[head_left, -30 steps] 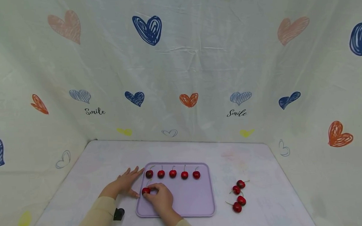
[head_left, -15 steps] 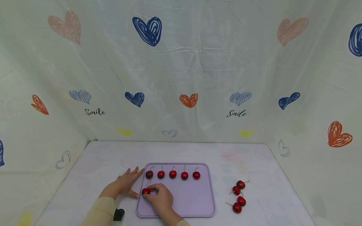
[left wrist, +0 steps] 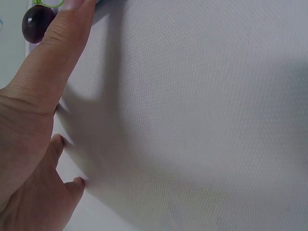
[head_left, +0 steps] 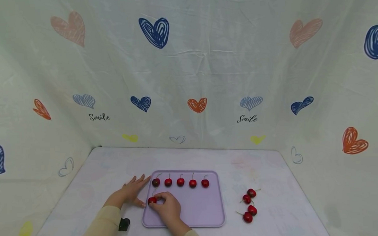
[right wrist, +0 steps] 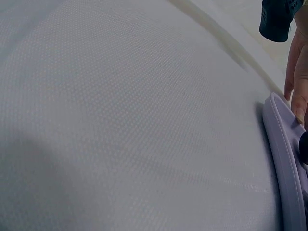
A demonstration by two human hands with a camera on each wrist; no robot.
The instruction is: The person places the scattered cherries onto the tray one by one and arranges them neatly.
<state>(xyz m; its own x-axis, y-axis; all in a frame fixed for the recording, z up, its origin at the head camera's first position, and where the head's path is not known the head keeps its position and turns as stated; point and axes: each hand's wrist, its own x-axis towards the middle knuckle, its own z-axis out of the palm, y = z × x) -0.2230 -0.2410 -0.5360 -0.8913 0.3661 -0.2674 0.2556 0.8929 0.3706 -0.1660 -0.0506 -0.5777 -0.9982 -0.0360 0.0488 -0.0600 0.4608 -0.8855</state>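
Note:
A lilac tray (head_left: 201, 211) lies on the table, with several red cherries in a row along its far side, among them a cherry (head_left: 180, 182) at the row's middle, stems pointing away. My right hand (head_left: 169, 206) reaches over the near edge and pinches another cherry (head_left: 152, 201) between thumb and forefinger, close to the tray's left rim and below the row's leftmost cherry (head_left: 156, 182). My left hand (head_left: 133, 192) lies outside that rim, fingers spread and straight, fingertips and thumb right at the edge. In the left wrist view a dark cherry (left wrist: 37, 24) shows behind the left thumb.
Several more cherries (head_left: 252, 209) with stems lie loosely grouped on the table right of the tray. A small black object (head_left: 124, 224) sits beside the left sleeve. A pale curtain (head_left: 187, 62) with printed hearts encloses the table at the back and sides.

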